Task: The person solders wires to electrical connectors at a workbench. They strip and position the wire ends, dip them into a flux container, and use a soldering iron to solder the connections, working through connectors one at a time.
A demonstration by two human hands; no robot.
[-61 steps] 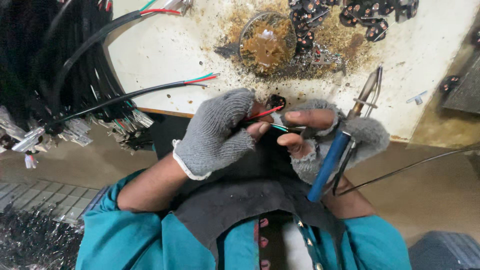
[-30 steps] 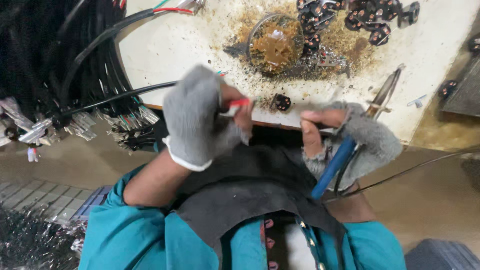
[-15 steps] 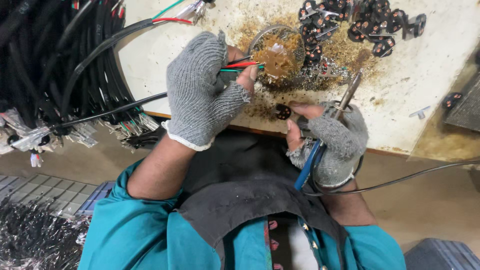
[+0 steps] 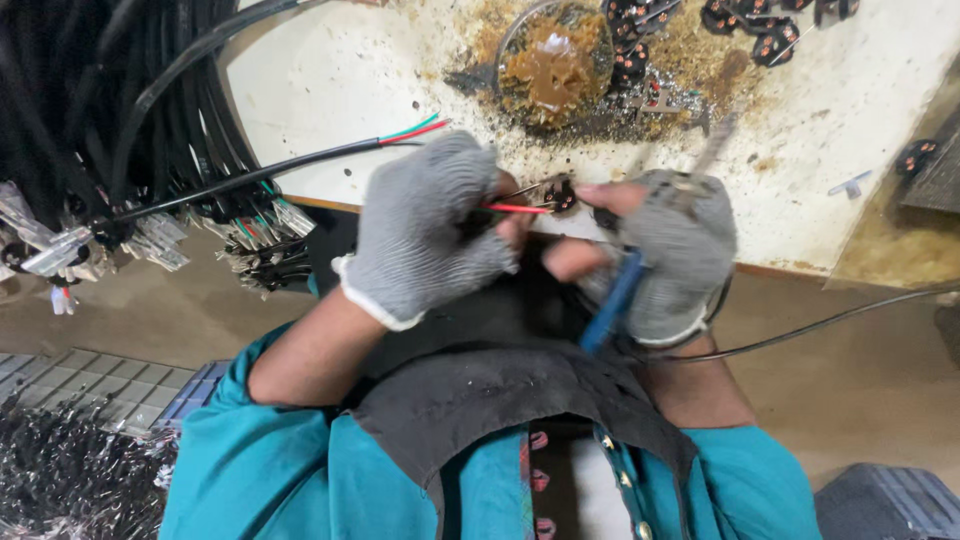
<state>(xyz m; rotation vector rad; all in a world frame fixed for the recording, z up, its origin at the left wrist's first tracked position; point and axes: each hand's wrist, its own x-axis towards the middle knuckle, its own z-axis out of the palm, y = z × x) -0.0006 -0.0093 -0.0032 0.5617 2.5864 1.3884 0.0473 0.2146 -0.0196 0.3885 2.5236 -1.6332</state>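
My left hand [image 4: 430, 235], in a grey knit glove with bare fingertips, pinches the stripped end of a cable whose red wire [image 4: 520, 208] sticks out to the right. My right hand [image 4: 665, 250], also gloved, holds a small black plug insert [image 4: 558, 193] at its fingertips against that wire end. A blue-handled tool [image 4: 612, 300] is tucked in the same right hand, its metal tip pointing up past the knuckles. Both hands meet just at the front edge of the white worktable [image 4: 330, 90].
A round tin of brown paste [image 4: 555, 60] sits on the table amid brown residue. Several black plug inserts [image 4: 740, 20] lie at the back right. A black cable with red and green wires [image 4: 415, 132] lies to the left; bundles of black cables [image 4: 90, 110] hang left.
My left hand has come back down from the paste tin to the table edge with the wire end. My right hand has brought the black insert up against it.
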